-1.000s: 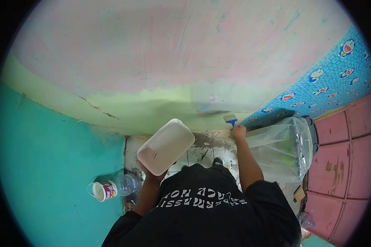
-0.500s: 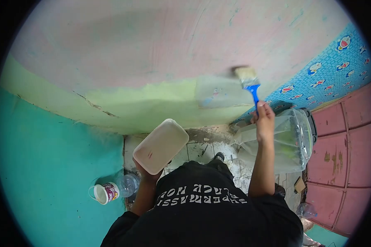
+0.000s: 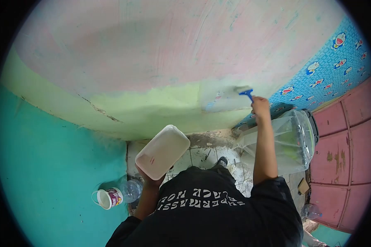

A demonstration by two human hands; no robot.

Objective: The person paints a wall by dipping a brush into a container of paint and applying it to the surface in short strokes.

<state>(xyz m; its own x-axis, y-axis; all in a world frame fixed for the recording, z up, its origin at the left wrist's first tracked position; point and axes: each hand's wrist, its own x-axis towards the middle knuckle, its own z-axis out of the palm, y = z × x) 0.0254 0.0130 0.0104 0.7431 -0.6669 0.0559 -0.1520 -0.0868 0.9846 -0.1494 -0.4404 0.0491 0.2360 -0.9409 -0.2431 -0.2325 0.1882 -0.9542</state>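
My right hand (image 3: pixel 260 106) is closed around the blue handle of a paintbrush (image 3: pixel 246 91). The brush's pale bristles press against the wall (image 3: pixel 152 53), over a whitish patch (image 3: pixel 223 95) beside the yellow-green band. Faint blue and red marks show through that patch. My left hand (image 3: pixel 149 176) grips the lower end of a shallow off-white tray (image 3: pixel 163 153) from below. The tray is tilted, and a few small reddish marks lie on its surface. Most of my left fingers are hidden under it.
A plastic-covered bin (image 3: pixel 282 142) stands close to my right forearm. At left are a small white bucket (image 3: pixel 110 198) and a clear plastic bottle (image 3: pixel 132 190). Blue cartoon wallpaper (image 3: pixel 317 74) meets a pink panelled surface (image 3: pixel 334 164). The tiled floor (image 3: pixel 200 156) is paint-spattered.
My right hand has moved the paintbrush downward along the wall, and the brush now appears more foreshortened. The tray has shifted slightly down in view along with the whole scene.
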